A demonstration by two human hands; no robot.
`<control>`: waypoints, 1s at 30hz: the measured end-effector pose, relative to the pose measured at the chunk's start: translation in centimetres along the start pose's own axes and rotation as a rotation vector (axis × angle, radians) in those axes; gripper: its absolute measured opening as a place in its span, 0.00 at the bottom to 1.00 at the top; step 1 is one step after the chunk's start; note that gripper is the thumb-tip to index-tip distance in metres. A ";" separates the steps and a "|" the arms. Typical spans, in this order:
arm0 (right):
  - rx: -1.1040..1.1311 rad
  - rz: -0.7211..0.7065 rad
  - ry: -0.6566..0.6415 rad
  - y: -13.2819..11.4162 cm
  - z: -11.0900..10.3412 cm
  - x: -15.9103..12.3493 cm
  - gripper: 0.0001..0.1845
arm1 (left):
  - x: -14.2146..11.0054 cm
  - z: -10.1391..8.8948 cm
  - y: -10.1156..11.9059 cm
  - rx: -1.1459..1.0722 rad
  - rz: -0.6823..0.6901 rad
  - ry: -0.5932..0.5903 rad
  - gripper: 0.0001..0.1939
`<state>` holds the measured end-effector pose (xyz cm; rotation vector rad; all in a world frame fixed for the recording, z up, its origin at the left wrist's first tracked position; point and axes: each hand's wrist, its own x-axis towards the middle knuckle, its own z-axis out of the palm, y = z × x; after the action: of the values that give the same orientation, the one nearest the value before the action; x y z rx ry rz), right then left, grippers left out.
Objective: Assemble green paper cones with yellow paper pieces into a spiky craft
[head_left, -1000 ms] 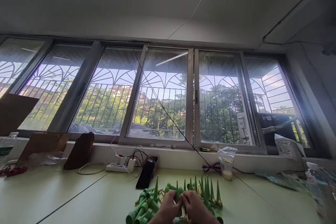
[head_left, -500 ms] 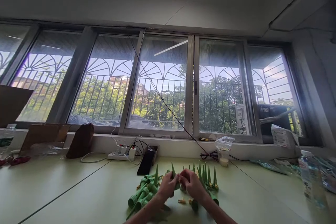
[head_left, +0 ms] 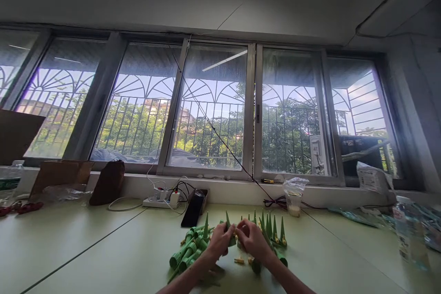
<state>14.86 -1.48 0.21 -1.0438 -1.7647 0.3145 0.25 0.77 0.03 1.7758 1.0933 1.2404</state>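
Note:
My left hand (head_left: 220,240) is closed around a green pointed cone (head_left: 228,218), whose tip sticks up above the fingers. Close against it, my right hand (head_left: 254,241) pinches at the cone's side; whatever its fingertips hold is hidden. Left of my hands lies a heap of green tubular pieces (head_left: 188,257), with one cone (head_left: 206,226) pointing up behind. Several green cones (head_left: 274,229) stand on the right, some with yellow bits at their bases. Below the hands, small yellow pieces (head_left: 239,261) lie on the table.
A phone (head_left: 193,210) leans on a box near the power strip (head_left: 160,202). Behind the cones stands a plastic-covered cup (head_left: 294,200). On the right is a clear bottle (head_left: 406,229); on the left, a brown bag (head_left: 107,183) by a cardboard box (head_left: 60,177).
The view has shifted very slightly. Both hands remain together at the green cone, with only small finger movement.

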 end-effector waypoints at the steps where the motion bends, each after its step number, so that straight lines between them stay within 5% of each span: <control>1: -0.011 0.014 0.006 0.2 0.1 0.1 0.24 | 0.1 0.0 0.0 0.008 -0.002 0.009 0.23; 5: -0.127 0.032 0.027 0.6 0.3 0.3 0.31 | 0.5 0.2 -0.3 0.027 -0.007 0.001 0.24; 13: -0.016 0.006 -0.019 -0.7 -0.2 -0.2 0.21 | 0.6 0.0 -0.6 0.000 -0.005 0.054 0.24; 21: -0.043 0.105 -0.030 -0.7 0.0 -0.4 0.31 | 0.5 0.0 -0.7 0.030 0.000 0.024 0.24; 30: 0.147 0.011 -0.002 -0.1 0.1 -0.2 0.19 | 1.1 -0.2 -0.2 -0.032 -0.095 0.008 0.23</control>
<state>14.74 -1.69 0.14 -0.9486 -1.7106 0.4451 0.24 1.88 0.26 1.6770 1.1418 1.2022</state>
